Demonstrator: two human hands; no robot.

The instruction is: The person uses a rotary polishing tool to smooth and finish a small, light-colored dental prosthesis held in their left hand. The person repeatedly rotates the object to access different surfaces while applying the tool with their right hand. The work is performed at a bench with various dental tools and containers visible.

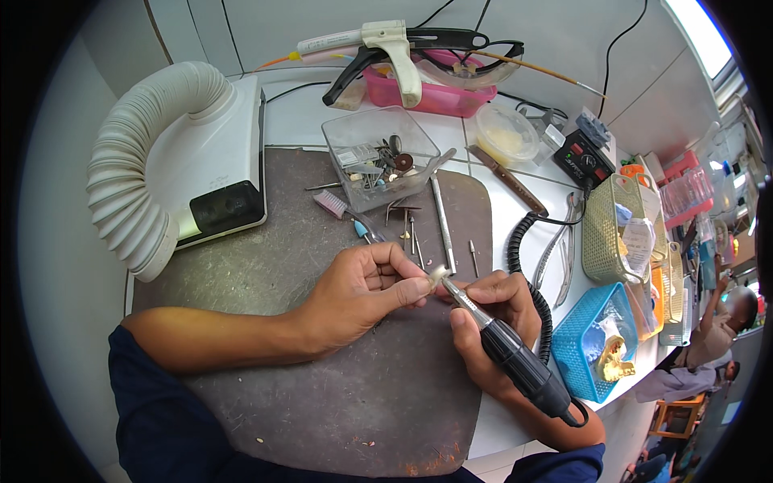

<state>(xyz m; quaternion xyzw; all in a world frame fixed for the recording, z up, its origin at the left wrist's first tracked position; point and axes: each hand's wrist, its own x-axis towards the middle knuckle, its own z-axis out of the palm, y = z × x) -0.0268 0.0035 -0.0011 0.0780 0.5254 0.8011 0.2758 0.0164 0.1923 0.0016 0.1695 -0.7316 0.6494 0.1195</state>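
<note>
Your left hand point(366, 286) has its grip clamped on a small, cream-coloured, rounded piece point(438, 274), pinched between thumb and fingers above the dark grey, scuffed work mat point(322, 410) on the tabletop. Your right hand point(517, 303) has its grip clamped around a black-and-silver cylindrical rotary handpiece point(523, 369), its tip at the piece; contact cannot be told. Beyond lies a clear plastic box point(394, 193) of small tool bits.

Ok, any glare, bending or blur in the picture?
Head view: the bright white window at upper right is blown out; head view: straight edges bend toward the rim; head view: the small off-white piece in the left hand lacks clear detail.
</note>
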